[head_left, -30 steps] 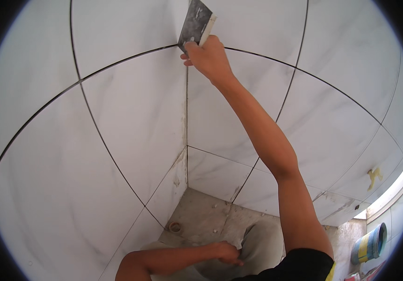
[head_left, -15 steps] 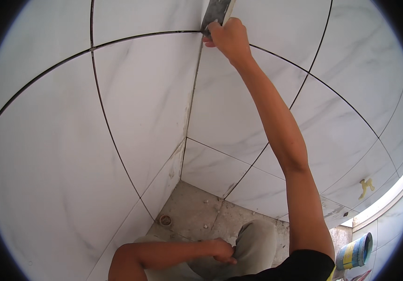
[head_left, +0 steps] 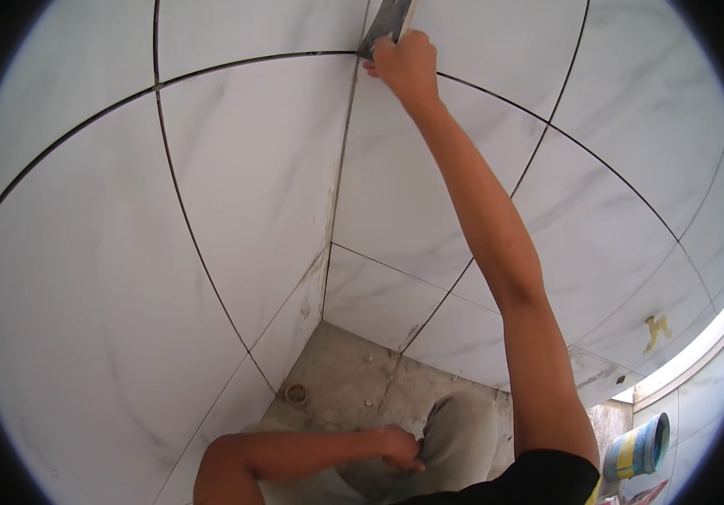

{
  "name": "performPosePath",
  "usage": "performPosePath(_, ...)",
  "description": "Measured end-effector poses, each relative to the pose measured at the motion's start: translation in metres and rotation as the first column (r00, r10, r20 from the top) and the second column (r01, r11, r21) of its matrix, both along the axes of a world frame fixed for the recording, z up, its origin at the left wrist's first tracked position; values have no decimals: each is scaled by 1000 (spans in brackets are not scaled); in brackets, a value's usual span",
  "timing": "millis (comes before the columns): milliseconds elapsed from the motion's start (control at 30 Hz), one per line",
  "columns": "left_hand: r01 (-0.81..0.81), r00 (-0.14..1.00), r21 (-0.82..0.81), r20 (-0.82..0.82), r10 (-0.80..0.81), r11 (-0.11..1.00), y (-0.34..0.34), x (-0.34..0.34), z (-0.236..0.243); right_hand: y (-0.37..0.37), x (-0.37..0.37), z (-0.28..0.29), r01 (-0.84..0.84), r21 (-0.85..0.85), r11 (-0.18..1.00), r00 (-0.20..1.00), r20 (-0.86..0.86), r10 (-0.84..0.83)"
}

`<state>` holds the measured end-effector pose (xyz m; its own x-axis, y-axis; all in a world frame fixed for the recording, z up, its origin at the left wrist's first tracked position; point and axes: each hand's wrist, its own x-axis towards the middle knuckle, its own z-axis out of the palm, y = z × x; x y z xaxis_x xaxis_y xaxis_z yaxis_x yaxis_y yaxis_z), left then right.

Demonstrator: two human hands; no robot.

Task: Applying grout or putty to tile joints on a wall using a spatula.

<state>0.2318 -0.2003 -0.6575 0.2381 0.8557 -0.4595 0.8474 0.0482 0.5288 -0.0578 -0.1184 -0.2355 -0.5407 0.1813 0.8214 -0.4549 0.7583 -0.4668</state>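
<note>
The bare grey concrete floor meets white marble-look wall tiles in a corner, with a small round drain opening near the left wall.

Two walls of large white marble-look tiles with faint grey veining meet in a corner seam running down the middle of the frame. Dark joint lines curve across both walls. At lower centre lies a bare grey concrete floor, with a small round floor drain close to the left wall. Bright daylight comes in along a strip at the lower right. A yellowish mark on the right wall may be a smear of adhesive.
</note>
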Motion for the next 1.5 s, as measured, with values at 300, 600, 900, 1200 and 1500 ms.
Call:
performPosePath(300, -6, 999, -29, -33, 5, 1000, 0, 2, -4, -69, 82, 19, -258, 106, 960, 965, 72, 251)
performPosePath(600, 0, 999, -41, -48, -2, 999, -9, 7, 2, -52, 62, 22, -260, 136, 956, 964, -24, 266)
performPosePath(900, -8, 1000, -53, -19, 7, 999, 1, 7, 5, -2, 1, 55, -117, 61, 991, 985, 132, 108)
performPosePath(1200, -13, 1000, -25, 1, 13, 1000, 1, 9, 6, -7, 4, 36, -101, 52, 994, 992, 77, 97)
performPosePath(1500, -22, 999, 16, 27, 21, 1000, -9, 8, 14, -115, 117, -52, -127, 530, 838, 987, 155, 51)
